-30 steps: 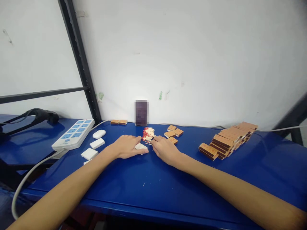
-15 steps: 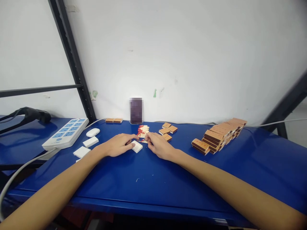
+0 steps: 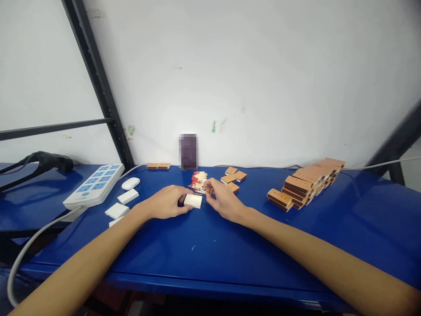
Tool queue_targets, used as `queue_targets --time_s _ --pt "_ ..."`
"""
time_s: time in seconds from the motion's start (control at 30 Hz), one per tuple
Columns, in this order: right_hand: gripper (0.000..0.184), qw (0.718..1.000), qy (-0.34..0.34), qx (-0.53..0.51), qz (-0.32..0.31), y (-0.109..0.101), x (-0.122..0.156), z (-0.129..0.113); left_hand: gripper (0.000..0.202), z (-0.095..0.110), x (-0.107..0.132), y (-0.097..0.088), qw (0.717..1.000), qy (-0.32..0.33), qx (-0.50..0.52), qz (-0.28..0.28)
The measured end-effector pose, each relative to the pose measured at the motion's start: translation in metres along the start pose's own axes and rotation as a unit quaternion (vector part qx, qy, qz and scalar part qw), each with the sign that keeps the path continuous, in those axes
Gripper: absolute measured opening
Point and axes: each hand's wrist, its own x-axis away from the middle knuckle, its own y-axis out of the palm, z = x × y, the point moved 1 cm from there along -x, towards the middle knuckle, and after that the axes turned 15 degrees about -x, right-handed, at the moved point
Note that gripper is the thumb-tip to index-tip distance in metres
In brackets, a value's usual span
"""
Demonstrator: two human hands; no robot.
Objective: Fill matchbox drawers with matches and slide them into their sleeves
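My left hand (image 3: 167, 202) grips a small white matchbox tray (image 3: 193, 201) from its left side, thumb at the near edge and fingers at the far edge. The tray rests on the blue table (image 3: 210, 267). Just right of it, my right hand (image 3: 224, 201) has its fingers curled and thumb close to the fingertips. Whatever is between them is too small to make out. Beyond both hands lies a pile of red-tipped matches (image 3: 199, 181), the near ones close to my right fingertips.
Several matchbox sleeves (image 3: 230, 179) lie behind my right hand, with a large stack of matchboxes (image 3: 304, 182) farther right. More white trays (image 3: 117, 210), a white oval case (image 3: 130, 183) and a power strip (image 3: 95, 186) are at left. A blurred dark panel (image 3: 189, 151) leans on the wall.
My left hand now grips the white tray with thumb and fingers, and the tray has turned straighter. My right hand has drawn slightly away to its right. The view has shifted a little.
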Motion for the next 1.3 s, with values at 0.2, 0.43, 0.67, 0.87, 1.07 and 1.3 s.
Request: queue_targets --time_s 0.2,0.43,0.67,0.87,1.07,1.3 --pt "0.024 0.999 -0.005 -0.016 -0.032 0.009 0.006 -0.01 0.038 0.002 -0.001 0.0 1.0 0.021 0.003 0.014" --pt "0.019 0.997 0.012 -0.018 -0.07 0.007 0.004 -0.017 0.041 0.004 -0.001 0.002 0.999 0.019 0.017 0.032" --pt "0.007 0.998 0.007 0.02 -0.057 0.008 0.006 -0.022 0.035 0.004 -0.002 0.004 0.999 0.015 -0.01 0.05" --pt "0.011 0.991 0.049 0.112 0.045 -0.003 -0.002 -0.006 0.046 0.002 0.0 0.001 0.999 0.032 0.001 0.028" --pt "0.019 0.975 0.101 0.189 -0.057 -0.006 -0.008 -0.001 0.042 -0.015 -0.004 0.009 0.996 -0.065 0.017 0.056" --pt "0.021 0.968 0.125 0.212 -0.057 -0.006 -0.011 0.003 0.026 -0.012 -0.014 0.016 0.998 -0.037 -0.049 0.031"
